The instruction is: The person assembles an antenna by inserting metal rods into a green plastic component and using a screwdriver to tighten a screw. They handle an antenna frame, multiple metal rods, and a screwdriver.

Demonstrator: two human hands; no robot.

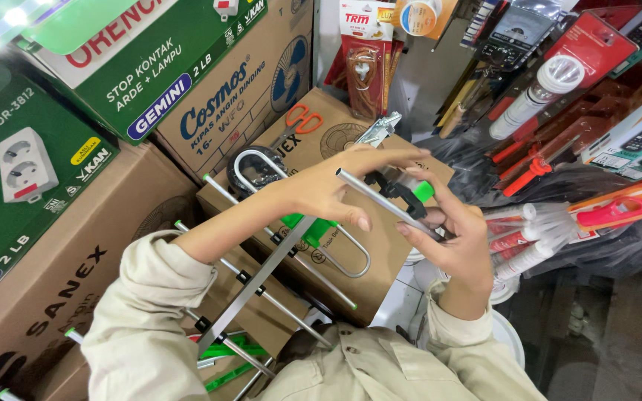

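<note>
Hands at a silver aluminium rod-and-boom aerial with green plastic clips: left hand closed over its boom, right hand pinching a loose silver rod, best kept square to the black bracket, above stacked brown cardboard cartons beside hanging packaged tools.

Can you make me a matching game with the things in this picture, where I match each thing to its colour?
Things:
1. scissors handles
2. antenna rods
3. socket box
4. person's sleeves

Colours:
A. green
B. beige
C. orange
D. silver

The left hand and the right hand both hold the antenna.

Pairs: 1-C, 2-D, 3-A, 4-B
</note>
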